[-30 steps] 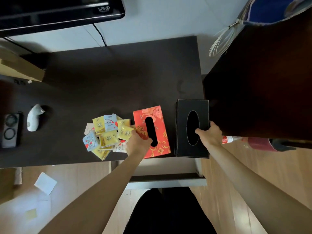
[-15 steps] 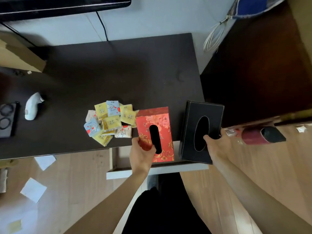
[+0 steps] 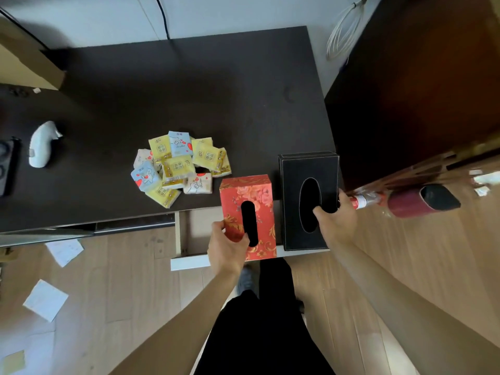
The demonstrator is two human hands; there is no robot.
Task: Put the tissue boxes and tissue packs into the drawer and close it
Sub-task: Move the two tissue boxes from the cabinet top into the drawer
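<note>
The left hand point(image 3: 226, 246) pinches the near left corner of the red floral tissue box point(image 3: 247, 215), thumb on top by its dark slot. The right hand point(image 3: 335, 222) grips the right side of the black tissue box point(image 3: 308, 199), fingers hooked into its oval opening. Both boxes sit side by side over the open drawer point(image 3: 195, 230) at the near edge of the dark desk point(image 3: 189, 90). The tissue packs point(image 3: 180, 167) lie heaped on the desk, just left of the red box; their yellow and blue wrappers carry printed characters too small to read.
</note>
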